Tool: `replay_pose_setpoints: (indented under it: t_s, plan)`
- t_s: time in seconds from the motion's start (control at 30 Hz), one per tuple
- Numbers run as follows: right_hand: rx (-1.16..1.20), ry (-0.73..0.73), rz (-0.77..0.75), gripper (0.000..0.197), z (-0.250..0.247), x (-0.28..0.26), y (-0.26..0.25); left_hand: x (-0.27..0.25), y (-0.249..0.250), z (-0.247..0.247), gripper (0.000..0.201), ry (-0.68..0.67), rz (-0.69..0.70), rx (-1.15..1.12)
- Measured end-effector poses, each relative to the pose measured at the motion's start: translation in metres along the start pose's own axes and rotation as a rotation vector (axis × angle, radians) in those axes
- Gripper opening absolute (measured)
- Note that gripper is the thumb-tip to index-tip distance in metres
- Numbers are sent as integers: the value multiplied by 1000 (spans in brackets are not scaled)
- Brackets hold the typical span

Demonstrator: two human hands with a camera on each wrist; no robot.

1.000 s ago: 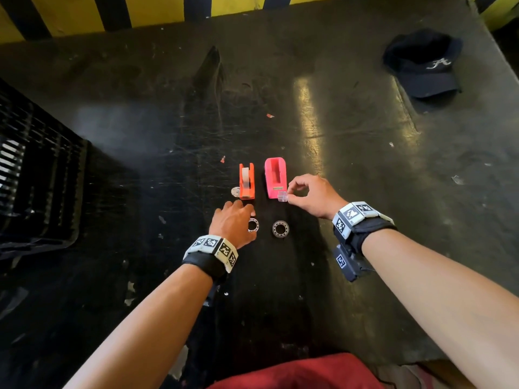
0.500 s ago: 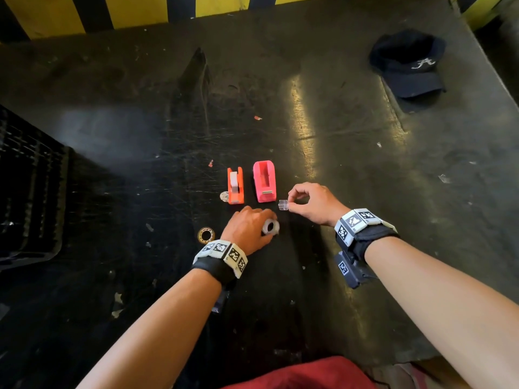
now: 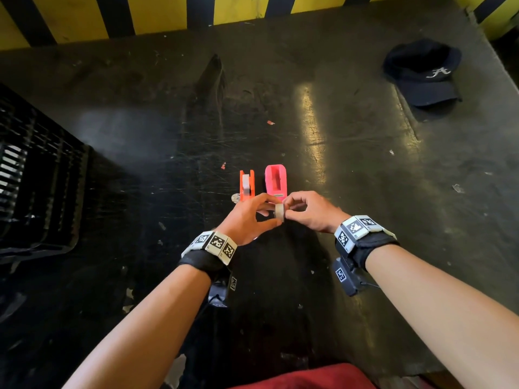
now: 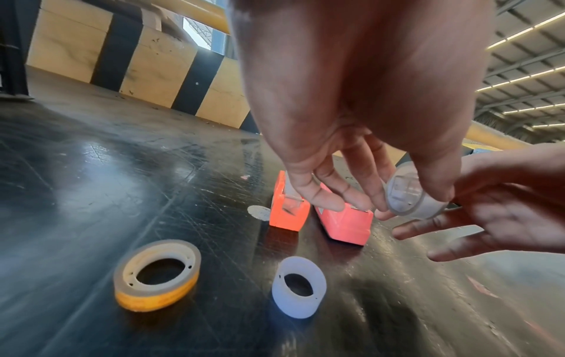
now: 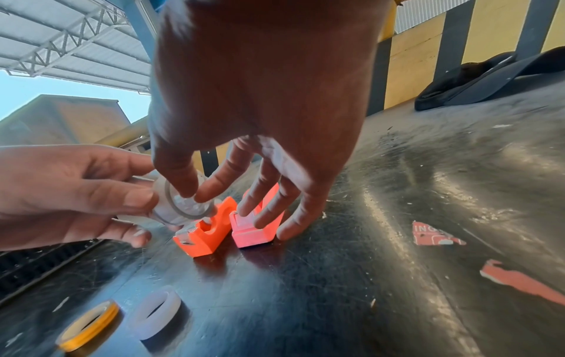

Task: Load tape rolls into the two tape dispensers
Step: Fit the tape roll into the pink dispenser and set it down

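Both hands [image 3: 280, 213] pinching tape roll [image 3: 279, 211], fingers [image 4: 440, 186] curled

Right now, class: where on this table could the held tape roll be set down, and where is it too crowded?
Free: the bare stretch of table between the pink dispenser and the cap, and beyond both dispensers. Crowded: around the orange dispenser, both hands, the yellow-edged roll and the white ring.

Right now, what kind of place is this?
Probably a warehouse or factory yard: a yellow-and-black striped barrier, a corrugated metal roof on trusses, and a scuffed dark work surface.
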State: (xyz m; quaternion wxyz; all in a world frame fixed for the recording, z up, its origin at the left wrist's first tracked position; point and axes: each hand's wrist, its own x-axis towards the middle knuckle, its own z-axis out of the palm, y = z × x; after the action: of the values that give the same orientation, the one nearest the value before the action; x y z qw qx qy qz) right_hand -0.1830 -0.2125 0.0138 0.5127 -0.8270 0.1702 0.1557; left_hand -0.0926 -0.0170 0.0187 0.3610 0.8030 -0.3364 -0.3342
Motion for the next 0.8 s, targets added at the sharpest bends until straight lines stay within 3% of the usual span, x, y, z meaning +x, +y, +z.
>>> replay_pose_setpoints:
  t_s: [0.33,0.43,0.5,0.67,0.8]
  plan:
    - [29,-37,88,12,1,2,-5,1,4,-4,45,-4,-10,43]
    - [-19,12,119,16,0,9,-2,1,4,-9,43,33,-22,68]
    - [-102,72,110,34,-3,19,2,2,3,-16,41,70,-19,84]
    - [-397,31,84,116,-12,59,2,11,7,-43,42,109,-6,147]
    - [-555,-24,67,133,-8,80,-2,24,8,-59,40,143,-20,164]
